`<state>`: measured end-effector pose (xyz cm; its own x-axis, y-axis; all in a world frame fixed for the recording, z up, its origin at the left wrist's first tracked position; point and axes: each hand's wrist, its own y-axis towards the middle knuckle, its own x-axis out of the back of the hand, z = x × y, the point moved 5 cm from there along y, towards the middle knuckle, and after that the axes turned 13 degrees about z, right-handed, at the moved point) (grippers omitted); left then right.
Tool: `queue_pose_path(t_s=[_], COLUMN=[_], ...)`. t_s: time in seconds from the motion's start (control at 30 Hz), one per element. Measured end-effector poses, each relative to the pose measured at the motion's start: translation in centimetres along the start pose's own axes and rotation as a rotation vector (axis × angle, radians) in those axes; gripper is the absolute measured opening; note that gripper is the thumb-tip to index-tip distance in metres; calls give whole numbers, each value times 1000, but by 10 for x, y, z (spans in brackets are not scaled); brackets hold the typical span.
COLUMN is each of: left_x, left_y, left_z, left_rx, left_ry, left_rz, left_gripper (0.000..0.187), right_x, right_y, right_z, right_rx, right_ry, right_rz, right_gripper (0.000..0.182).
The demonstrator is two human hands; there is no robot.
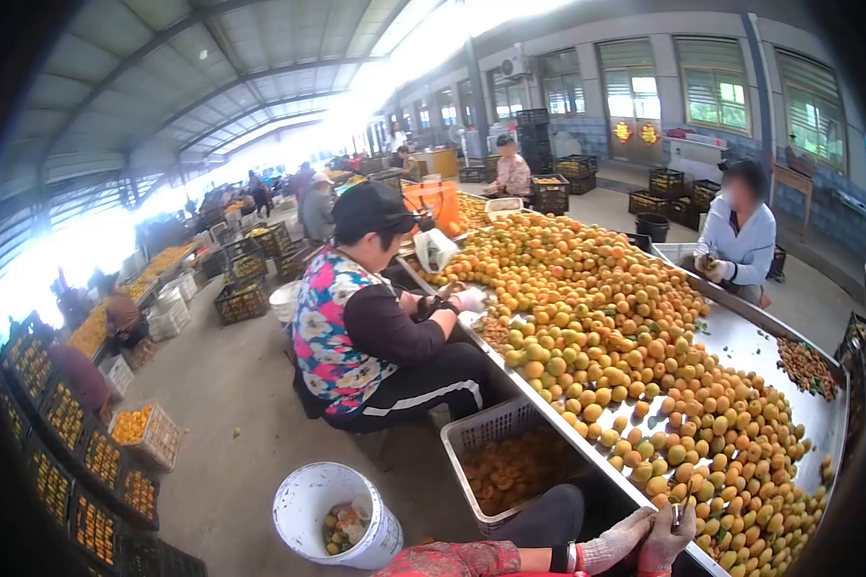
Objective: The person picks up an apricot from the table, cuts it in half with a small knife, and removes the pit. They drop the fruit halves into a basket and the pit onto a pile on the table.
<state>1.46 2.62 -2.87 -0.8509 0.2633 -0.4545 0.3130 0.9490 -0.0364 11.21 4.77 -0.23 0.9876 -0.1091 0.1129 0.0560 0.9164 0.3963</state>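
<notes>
At the bottom right, over the near edge of the metal table [587, 444], my left hand [618, 541] in a pale, stained glove has its fingers pressed together against my other hand. What it holds, if anything, is hidden. Beside it, my right hand [666, 540], also gloved, is closed around a small dark metallic tool [678, 516]. Just beyond my hands lies a large heap of orange-yellow fruit [645, 356] on the table. A grey crate [462, 438] with orange pieces inside stands below the table edge, left of my hands.
A co-worker in a floral top [342, 327] sits at the table's left side. Another person in a light jacket [738, 240] works across it. A white bucket [342, 519] stands on the floor. Small brown pieces [806, 368] lie at the table's far right.
</notes>
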Motion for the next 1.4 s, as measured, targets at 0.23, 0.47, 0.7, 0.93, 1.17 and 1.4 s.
queue_pose_path(t_s=[0.23,0.47,0.7,0.93,1.17,1.4], left_x=[-8,-2,0,7,8,-15], left_y=[-2,-1,10,18,22,3], left_z=[10,14,32,73,101,42], left_rx=[254,208,-6,55,346,382], left_ry=[-372,-265,161,-50,-599,-708], left_rz=[157,158,226,262,250,380], left_gripper=[31,32,35,36,34,35], right_x=[2,4,17,11,2,-1], right_y=[-4,-8,-3,-9,-12,-7], right_z=[47,65,39,55,83,106], right_rx=[239,331,114,232,515,458], right_ry=[-372,-468,-354,-464,-652,-613], right_rz=[50,30,-21,-19,84,71], right_gripper=[23,22,25,26,26,24])
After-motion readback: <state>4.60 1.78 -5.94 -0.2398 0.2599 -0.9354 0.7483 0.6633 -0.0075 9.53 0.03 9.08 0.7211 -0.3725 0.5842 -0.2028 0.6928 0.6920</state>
